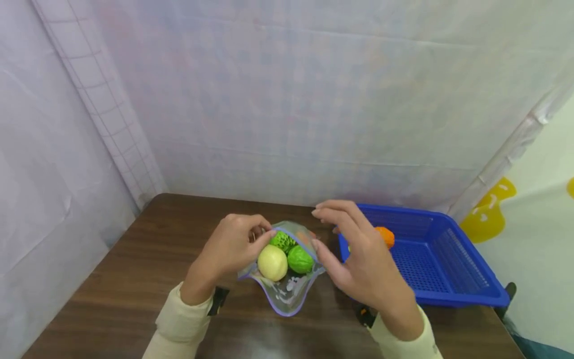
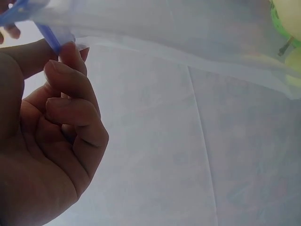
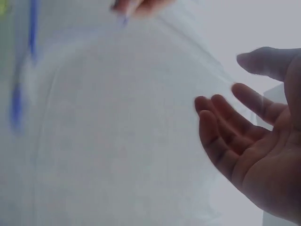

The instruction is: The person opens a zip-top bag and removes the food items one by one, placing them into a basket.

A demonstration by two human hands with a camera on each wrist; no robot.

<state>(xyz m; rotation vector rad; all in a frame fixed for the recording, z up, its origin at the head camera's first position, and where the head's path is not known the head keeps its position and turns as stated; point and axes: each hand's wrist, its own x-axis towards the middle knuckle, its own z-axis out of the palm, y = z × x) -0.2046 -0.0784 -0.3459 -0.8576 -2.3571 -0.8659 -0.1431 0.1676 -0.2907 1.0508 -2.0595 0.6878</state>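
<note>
We are holding the purple-edged rim of a clear bag [image 1: 288, 302] with our left hand [image 1: 229, 249], thumb and forefinger pinching it narrowly, while the other fingers of this hand are curling toward the palm. Our right hand [image 1: 365, 259] is hovering at the right side of the bag, with the thumb standing wide from the fingers, and it is holding nothing. In the head view its thumb tip is overlapping the bag's edge, but in the right wrist view the hand is appearing apart from it.

The bag is sitting between our two hands, over the brown table [image 1: 130, 274], and its mouth is gaping toward us. Inside, a pale yellow fruit [image 1: 272, 263] is lying at the left, just beside a round green vegetable [image 1: 300, 260], and a bumpy green piece [image 1: 282, 241] is resting behind them. Something reddish is showing near the far side of the bag; we cannot tell what it is.

To the right, a blue basket [image 1: 419, 267] is standing on the table, with an orange piece [image 1: 385, 237] inside, partly hiding behind our right hand. Behind everything, a white sheet [image 1: 291, 99] is hanging.
</note>
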